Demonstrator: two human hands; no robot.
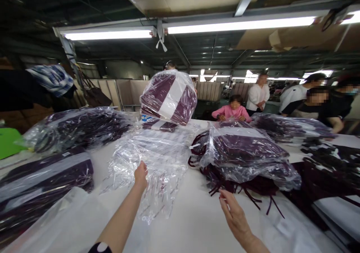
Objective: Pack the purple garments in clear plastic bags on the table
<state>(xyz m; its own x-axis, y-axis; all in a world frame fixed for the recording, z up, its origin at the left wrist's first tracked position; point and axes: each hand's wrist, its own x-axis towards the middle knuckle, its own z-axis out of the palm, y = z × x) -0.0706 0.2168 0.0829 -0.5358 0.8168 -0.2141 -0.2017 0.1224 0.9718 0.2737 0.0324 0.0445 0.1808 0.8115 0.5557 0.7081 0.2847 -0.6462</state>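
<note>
My left hand (pixel 140 175) reaches forward and rests its fingers on a stack of empty clear plastic bags (pixel 157 159) lying on the white table (pixel 194 215); whether it pinches one I cannot tell. My right hand (pixel 234 214) hovers open above the table, next to the dark maroon cords (pixel 247 193) that trail from a bagged pile of maroon garments (pixel 242 155). Across the table a person, mostly hidden, holds up a bagged bundle of maroon and white garments (pixel 168 97).
More bagged maroon garments lie at the left (pixel 75 127), near left (pixel 39 185) and far right (pixel 289 127). Loose dark garments (pixel 329 170) cover the right side. Several people stand or sit behind the table at the back right. Fluorescent lights hang overhead.
</note>
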